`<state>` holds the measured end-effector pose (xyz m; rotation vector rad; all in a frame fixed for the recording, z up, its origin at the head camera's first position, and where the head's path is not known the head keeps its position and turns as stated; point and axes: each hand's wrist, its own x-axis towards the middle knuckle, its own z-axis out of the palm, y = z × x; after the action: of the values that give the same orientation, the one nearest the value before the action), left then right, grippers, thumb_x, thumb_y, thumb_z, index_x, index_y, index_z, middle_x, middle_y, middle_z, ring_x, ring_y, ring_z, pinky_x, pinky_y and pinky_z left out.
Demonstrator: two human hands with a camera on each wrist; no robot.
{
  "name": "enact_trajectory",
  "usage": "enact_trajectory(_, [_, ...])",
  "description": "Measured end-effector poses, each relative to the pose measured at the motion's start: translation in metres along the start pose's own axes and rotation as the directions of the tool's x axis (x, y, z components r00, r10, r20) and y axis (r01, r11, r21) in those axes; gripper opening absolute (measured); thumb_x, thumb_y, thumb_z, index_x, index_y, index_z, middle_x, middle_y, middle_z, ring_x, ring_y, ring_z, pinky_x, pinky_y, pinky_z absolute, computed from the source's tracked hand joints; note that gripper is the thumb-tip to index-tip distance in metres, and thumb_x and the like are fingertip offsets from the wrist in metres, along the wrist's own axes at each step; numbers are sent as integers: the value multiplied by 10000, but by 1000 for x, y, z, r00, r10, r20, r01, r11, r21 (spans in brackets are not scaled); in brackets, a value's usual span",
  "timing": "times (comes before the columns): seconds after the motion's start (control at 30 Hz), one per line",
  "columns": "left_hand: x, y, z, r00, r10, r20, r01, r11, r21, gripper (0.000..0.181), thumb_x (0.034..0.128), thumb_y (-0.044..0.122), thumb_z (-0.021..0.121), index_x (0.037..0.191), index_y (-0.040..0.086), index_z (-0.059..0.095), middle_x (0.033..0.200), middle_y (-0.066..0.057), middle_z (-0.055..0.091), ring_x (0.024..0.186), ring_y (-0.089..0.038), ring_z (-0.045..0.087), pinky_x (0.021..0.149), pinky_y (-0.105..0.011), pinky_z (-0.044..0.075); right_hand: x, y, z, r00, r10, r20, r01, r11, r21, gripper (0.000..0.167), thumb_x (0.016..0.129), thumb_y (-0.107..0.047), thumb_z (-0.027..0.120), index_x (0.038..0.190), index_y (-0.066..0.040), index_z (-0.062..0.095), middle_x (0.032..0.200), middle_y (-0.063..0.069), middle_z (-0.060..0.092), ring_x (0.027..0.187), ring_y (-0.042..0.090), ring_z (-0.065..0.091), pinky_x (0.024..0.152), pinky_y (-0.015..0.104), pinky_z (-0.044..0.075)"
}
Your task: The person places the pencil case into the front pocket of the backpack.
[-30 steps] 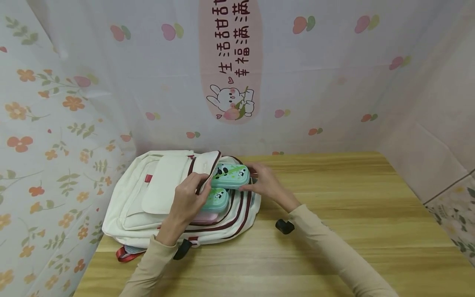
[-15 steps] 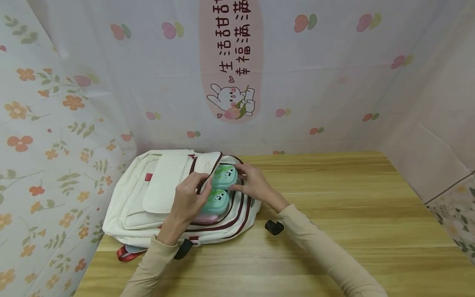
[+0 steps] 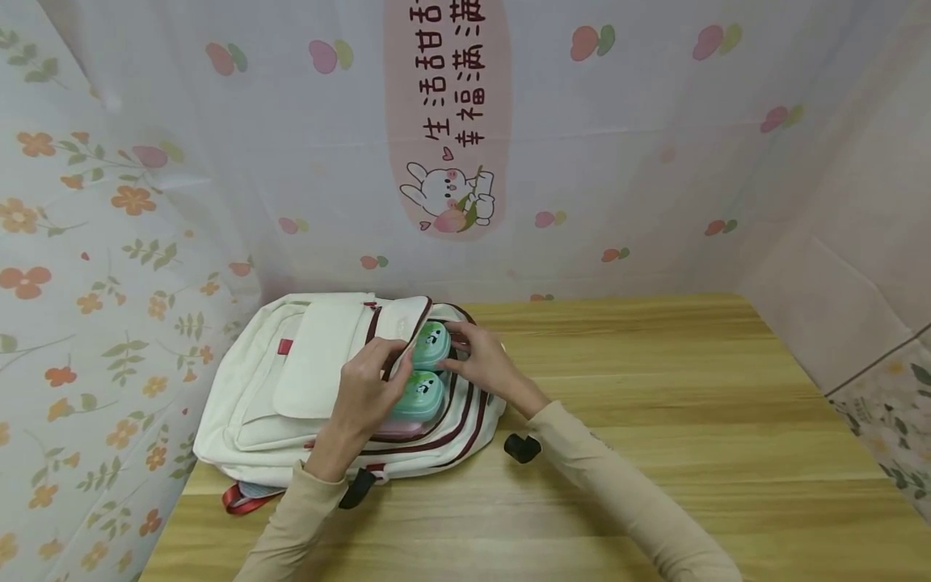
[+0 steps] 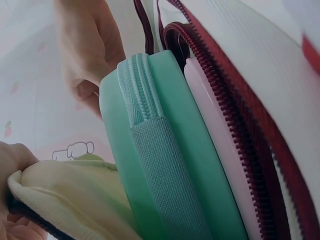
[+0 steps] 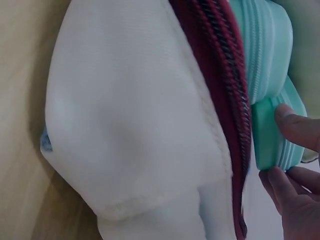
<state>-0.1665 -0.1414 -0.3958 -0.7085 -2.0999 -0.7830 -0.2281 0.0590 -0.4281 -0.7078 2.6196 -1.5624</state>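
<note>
A white backpack [image 3: 247, 380] with dark red zips lies on the table, its front pocket unzipped. My left hand [image 3: 367, 388] pinches the edge of the pocket flap [image 4: 75, 195] and holds it up. Two mint-green zipped pencil cases with panda prints sit side by side in the opening, mostly under the flap. My right hand [image 3: 482, 360] grips the end of the farther pencil case [image 3: 432, 345], thumb on one side and fingers on the other [image 5: 272, 137]. The nearer pencil case [image 3: 422, 394] lies beside it, on a pink object [image 4: 215, 110] whose kind is hidden.
The wooden table [image 3: 640, 388] extends to the right of the backpack. A floral curtain [image 3: 109, 323] hangs along the left, and a printed cloth [image 3: 618, 162] stands behind the table. A red strap loop [image 3: 243, 499] sticks out at the backpack's lower left.
My right hand has moved left, and the farther pencil case has slid deeper under the flap, with less of it showing. My left hand keeps holding the flap.
</note>
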Motion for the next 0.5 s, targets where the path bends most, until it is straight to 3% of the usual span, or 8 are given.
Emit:
enact_trajectory(0.27, [0, -1, 3, 1000, 12, 24, -12, 1000, -17, 88, 840, -18, 711, 924, -25, 687, 794, -111, 668, 670, -179, 592, 578, -302, 491, 0, 5, 7, 999, -26, -39, 24, 999, -35, 624, 796, -54, 844, 1348, 46, 571, 1354, 228, 617, 1174, 364, 667, 943, 410, 559])
enact_trajectory(0.5, [-3, -2, 8, 998, 16, 66, -15, 1000, -23, 119, 801, -40, 734, 906, -21, 681, 779, -102, 661, 653, -168, 583, 579, -291, 483, 0, 2, 10, 1000, -16, -20, 16, 999, -39, 631, 817, -78, 833, 1374, 27, 556, 1381, 221, 603, 1186, 353, 664, 954, 408, 555])
